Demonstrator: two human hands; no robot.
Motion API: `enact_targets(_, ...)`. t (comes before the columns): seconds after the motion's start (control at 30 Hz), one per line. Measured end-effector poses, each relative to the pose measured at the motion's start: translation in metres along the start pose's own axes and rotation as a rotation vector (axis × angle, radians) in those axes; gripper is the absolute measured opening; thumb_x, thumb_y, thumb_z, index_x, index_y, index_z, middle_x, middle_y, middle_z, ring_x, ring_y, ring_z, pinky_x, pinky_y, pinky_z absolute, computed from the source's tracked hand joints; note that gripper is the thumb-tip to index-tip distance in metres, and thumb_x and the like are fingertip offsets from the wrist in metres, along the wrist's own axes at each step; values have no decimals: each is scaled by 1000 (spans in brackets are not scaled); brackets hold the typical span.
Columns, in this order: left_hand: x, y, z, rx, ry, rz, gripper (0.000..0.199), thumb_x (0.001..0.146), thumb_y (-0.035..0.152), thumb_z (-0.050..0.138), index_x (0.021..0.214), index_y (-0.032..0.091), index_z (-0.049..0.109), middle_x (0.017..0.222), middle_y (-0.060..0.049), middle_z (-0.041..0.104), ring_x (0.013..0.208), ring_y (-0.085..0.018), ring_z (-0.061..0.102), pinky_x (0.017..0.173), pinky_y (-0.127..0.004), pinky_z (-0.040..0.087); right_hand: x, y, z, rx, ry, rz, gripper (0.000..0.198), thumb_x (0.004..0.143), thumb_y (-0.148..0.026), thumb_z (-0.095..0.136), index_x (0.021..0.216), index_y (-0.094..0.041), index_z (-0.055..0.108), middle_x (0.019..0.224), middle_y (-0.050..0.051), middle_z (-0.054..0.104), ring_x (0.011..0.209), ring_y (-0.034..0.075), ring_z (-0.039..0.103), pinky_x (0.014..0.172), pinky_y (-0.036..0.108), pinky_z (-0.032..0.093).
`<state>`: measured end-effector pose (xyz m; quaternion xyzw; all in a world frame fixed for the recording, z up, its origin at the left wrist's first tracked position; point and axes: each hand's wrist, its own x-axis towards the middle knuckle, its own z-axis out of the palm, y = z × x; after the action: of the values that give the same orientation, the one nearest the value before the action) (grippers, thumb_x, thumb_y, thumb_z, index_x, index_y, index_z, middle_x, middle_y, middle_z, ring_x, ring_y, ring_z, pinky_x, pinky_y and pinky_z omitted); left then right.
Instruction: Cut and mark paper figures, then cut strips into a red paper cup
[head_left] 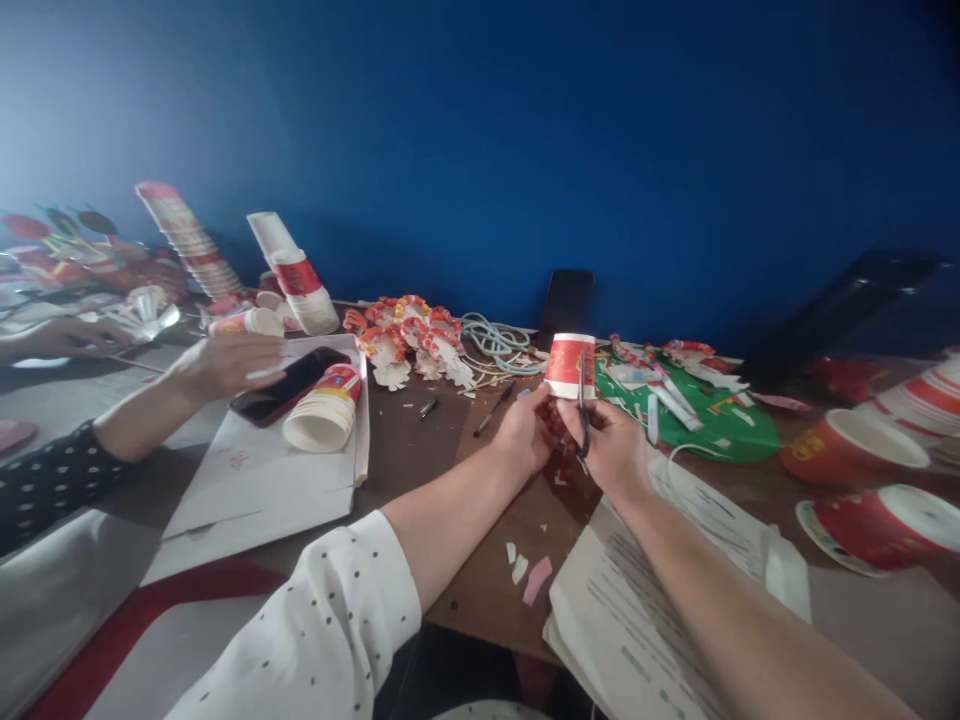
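A red and white paper cup is held up in front of me, its fingers-side edge gripped by my left hand. My right hand is closed around the handles of a pair of scissors. The blades point upward and lie along the cup's side; whether they are cutting into it I cannot tell. Below the hands, small red and white scraps lie on the brown table, with a pink scrap and white bits nearer me.
Cut paper figures and a coiled pale cord lie behind, beside a pen. A green sheet bears scraps and tubes. Cups stand at right. At left, another person's hand is above a phone near stacked cups.
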<state>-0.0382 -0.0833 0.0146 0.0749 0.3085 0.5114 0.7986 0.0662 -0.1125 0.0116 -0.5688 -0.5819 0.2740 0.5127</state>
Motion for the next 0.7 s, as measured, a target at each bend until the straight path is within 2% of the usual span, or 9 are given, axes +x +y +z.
enact_targets(0.4,-2,1,1,18,-2,8,25,90,27,49,70,12,55,61,-3,56,50,-10,49,55,-24,40,0,2,1,-33,23,-5,42,69,-57,70,75,-15,69,55,3,63,53,16,56,52,24,43)
enact_targets(0.7,-2,1,-1,56,-42,2,27,90,29,48,69,13,55,56,-2,54,47,-11,50,51,-25,39,-1,2,1,-10,23,27,42,68,-54,71,81,-14,71,61,3,65,55,14,54,51,23,41)
